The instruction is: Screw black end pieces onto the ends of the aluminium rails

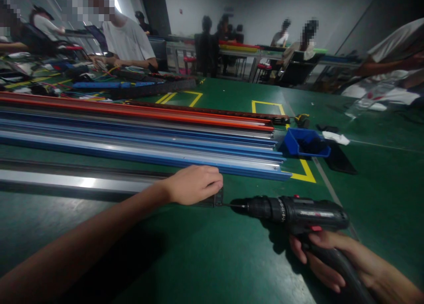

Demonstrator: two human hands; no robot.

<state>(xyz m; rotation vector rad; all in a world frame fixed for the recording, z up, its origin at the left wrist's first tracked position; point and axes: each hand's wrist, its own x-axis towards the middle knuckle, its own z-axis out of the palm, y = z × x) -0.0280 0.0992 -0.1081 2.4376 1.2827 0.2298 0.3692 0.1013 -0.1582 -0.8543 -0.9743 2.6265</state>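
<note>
One black drill (311, 213), gripped in right hand (356, 252), bit (232, 205) seemingly touching the end of one metal rail (82, 181) held by the left hand (195, 184).

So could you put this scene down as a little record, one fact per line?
Left grip: curled over the right end of a silver-and-black rail
Right grip: around the handle of a black power drill
Bit: pointing at the rail's end; contact unclear
Beyond the rail: orange and blue rails
Blue bin: dark contents, indistinct
Surface: green table, yellow tape
</note>
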